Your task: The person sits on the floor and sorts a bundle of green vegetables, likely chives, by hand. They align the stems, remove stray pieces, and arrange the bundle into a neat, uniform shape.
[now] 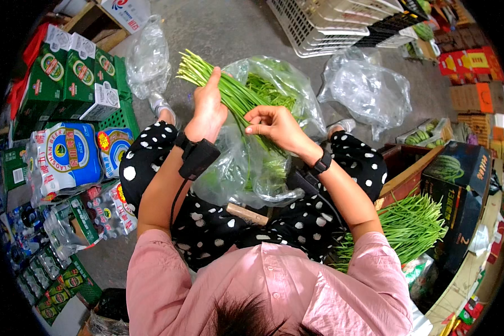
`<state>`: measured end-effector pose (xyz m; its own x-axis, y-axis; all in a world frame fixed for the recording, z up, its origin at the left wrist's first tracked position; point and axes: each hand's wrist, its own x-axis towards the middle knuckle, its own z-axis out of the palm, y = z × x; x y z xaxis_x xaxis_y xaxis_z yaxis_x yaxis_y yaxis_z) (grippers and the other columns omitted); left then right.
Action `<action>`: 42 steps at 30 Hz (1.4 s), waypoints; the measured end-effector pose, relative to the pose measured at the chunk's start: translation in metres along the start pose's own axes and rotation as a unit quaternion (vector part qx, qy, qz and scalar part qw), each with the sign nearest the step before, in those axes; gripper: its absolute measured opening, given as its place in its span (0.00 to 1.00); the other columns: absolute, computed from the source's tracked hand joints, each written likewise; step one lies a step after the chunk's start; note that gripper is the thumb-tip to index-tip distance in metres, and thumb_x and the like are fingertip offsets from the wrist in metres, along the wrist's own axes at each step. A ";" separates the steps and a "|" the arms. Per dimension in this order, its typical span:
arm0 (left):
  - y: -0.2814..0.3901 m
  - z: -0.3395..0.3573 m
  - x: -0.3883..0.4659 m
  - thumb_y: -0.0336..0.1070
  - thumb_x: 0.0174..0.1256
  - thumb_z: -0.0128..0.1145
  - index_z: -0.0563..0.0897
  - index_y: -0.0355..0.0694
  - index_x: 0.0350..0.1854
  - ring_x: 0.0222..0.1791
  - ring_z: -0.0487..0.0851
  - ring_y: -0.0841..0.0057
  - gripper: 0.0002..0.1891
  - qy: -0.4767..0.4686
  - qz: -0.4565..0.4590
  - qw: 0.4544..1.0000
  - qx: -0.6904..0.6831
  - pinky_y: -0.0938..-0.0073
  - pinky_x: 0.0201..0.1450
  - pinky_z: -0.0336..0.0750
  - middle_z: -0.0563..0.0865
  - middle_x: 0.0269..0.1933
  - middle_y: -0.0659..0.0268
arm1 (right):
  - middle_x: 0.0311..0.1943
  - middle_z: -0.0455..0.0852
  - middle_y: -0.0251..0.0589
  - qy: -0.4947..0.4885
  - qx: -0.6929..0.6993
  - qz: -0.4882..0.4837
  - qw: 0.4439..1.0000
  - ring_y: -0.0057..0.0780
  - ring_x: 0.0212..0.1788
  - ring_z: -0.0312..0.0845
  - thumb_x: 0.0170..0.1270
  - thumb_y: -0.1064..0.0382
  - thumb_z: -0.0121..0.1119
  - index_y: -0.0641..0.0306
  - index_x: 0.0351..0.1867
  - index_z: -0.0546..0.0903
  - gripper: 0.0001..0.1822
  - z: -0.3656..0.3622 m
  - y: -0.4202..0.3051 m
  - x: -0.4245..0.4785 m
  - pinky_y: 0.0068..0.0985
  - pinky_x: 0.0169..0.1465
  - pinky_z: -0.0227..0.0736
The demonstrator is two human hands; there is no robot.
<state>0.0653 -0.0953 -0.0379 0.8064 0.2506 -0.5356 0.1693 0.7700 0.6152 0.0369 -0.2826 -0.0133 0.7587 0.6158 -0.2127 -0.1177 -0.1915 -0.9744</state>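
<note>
A bundle of long green stalks (237, 94), which look like garlic chives, lies in my left hand (208, 107), its pale cut ends pointing up and left. My left fingers wrap around it, with the thumb along the top. My right hand (279, 126) pinches a few stalks at the lower right part of the bundle, between thumb and fingertips. Beneath both hands, between the knees, a clear plastic bag (231, 168) spreads open with more greens (269, 90) inside. The lower ends of the held stalks are partly hidden by my right hand.
Beer cartons (46, 80) and shrink-wrapped packs (65, 157) are stacked at left. Clear plastic bags (365, 88) lie on the concrete floor (218, 25). Plastic crates (319, 33) stand at upper right. Another pile of green stalks (411, 227) sits at right, beside a black carton (455, 189).
</note>
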 end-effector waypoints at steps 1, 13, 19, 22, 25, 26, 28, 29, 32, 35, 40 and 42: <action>0.000 0.003 -0.002 0.38 0.72 0.58 0.77 0.34 0.46 0.40 0.82 0.69 0.12 0.001 0.001 1.000 0.004 0.65 0.47 0.80 0.83 0.41 0.59 | 0.29 0.87 0.32 -0.010 0.051 0.000 0.999 0.12 0.31 0.78 0.61 0.71 0.66 0.70 0.41 0.81 0.09 0.000 0.004 0.001 0.19 0.33 0.72; -0.006 0.008 -0.007 0.35 0.71 0.58 0.80 0.35 0.38 0.33 0.82 0.73 0.08 0.001 0.015 1.000 0.005 0.69 0.37 0.78 0.84 0.35 0.63 | 0.32 0.87 0.37 -0.039 0.152 0.098 0.983 0.10 0.27 0.77 0.66 0.66 0.54 0.61 0.40 0.73 0.05 -0.005 -0.011 -0.001 0.11 0.23 0.54; -0.004 -0.001 -0.003 0.38 0.70 0.60 0.81 0.38 0.41 0.37 0.83 0.73 0.09 -0.053 -0.059 0.996 0.049 0.68 0.43 0.80 0.85 0.37 0.65 | 0.30 0.86 0.37 -0.080 0.142 0.073 0.984 0.22 0.34 0.85 0.64 0.71 0.52 0.65 0.37 0.73 0.02 -0.010 -0.021 -0.002 0.17 0.36 0.73; -0.007 -0.004 -0.002 0.39 0.68 0.61 0.82 0.39 0.41 0.36 0.84 0.74 0.09 -0.061 -0.090 0.992 0.068 0.68 0.41 0.80 0.85 0.36 0.66 | 0.29 0.86 0.37 -0.105 0.094 0.049 0.989 0.23 0.35 0.86 0.65 0.71 0.52 0.64 0.38 0.73 0.02 -0.017 -0.015 -0.003 0.19 0.37 0.70; -0.005 -0.005 -0.003 0.39 0.66 0.63 0.83 0.40 0.41 0.37 0.84 0.75 0.09 -0.072 -0.115 0.988 0.067 0.68 0.41 0.80 0.85 0.37 0.68 | 0.27 0.88 0.39 -0.083 -0.033 0.043 0.995 0.20 0.33 0.85 0.68 0.67 0.53 0.64 0.41 0.72 0.05 -0.021 -0.029 -0.008 0.20 0.34 0.68; -0.004 -0.006 -0.004 0.39 0.66 0.63 0.83 0.40 0.41 0.37 0.84 0.75 0.09 -0.073 -0.120 0.988 0.067 0.69 0.41 0.80 0.85 0.37 0.68 | 0.27 0.88 0.40 -0.074 -0.091 0.035 0.993 0.19 0.32 0.85 0.69 0.66 0.53 0.64 0.42 0.72 0.06 -0.023 -0.030 -0.009 0.20 0.33 0.68; -0.003 -0.003 -0.007 0.38 0.65 0.64 0.83 0.40 0.41 0.38 0.84 0.76 0.09 -0.075 -0.126 0.987 0.071 0.69 0.42 0.81 0.86 0.37 0.68 | 0.29 0.88 0.49 -0.049 -0.195 0.048 0.978 0.37 0.32 0.87 0.66 0.64 0.58 0.64 0.43 0.71 0.10 -0.027 -0.046 -0.011 0.31 0.37 0.75; -0.003 -0.002 -0.007 0.38 0.65 0.64 0.83 0.40 0.41 0.38 0.84 0.76 0.09 -0.075 -0.128 0.986 0.076 0.69 0.42 0.81 0.86 0.37 0.69 | 0.28 0.88 0.48 -0.032 -0.246 0.014 0.969 0.40 0.31 0.86 0.65 0.64 0.59 0.63 0.43 0.71 0.11 -0.030 -0.044 -0.011 0.32 0.37 0.75; -0.006 -0.001 -0.007 0.38 0.65 0.64 0.82 0.40 0.40 0.37 0.84 0.75 0.08 -0.071 -0.131 0.985 0.085 0.69 0.41 0.81 0.86 0.37 0.68 | 0.27 0.86 0.46 0.007 -0.373 -0.050 0.926 0.50 0.34 0.83 0.58 0.65 0.64 0.61 0.46 0.72 0.16 -0.041 -0.039 -0.010 0.38 0.39 0.76; -0.013 -0.006 -0.002 0.39 0.65 0.64 0.82 0.40 0.39 0.35 0.85 0.74 0.08 -0.084 -0.143 0.982 0.087 0.68 0.40 0.81 0.86 0.35 0.66 | 0.38 0.84 0.48 -0.013 -0.403 -0.094 0.910 0.48 0.41 0.82 0.57 0.63 0.66 0.61 0.49 0.73 0.19 -0.051 -0.038 -0.010 0.37 0.44 0.75; -0.022 -0.005 -0.003 0.40 0.64 0.65 0.81 0.41 0.40 0.35 0.85 0.73 0.10 -0.091 -0.153 0.981 0.077 0.69 0.38 0.82 0.86 0.36 0.65 | 0.49 0.75 0.48 0.030 -0.281 -0.153 0.947 0.43 0.51 0.75 0.55 0.57 0.69 0.62 0.55 0.73 0.27 -0.032 -0.045 -0.007 0.35 0.55 0.71; -0.022 0.004 -0.013 0.40 0.64 0.65 0.81 0.40 0.42 0.36 0.84 0.74 0.11 -0.077 -0.132 0.983 0.105 0.69 0.38 0.81 0.85 0.38 0.66 | 0.49 0.74 0.48 0.066 -0.233 -0.155 0.958 0.42 0.54 0.73 0.56 0.53 0.69 0.63 0.57 0.71 0.31 -0.019 -0.036 -0.001 0.36 0.57 0.71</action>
<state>0.0537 -0.1177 -0.0420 0.7914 -0.0460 -0.6095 0.4848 0.6545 0.5802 0.0526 -0.2914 0.0233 0.7894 0.6014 0.1231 0.4014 -0.3540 -0.8447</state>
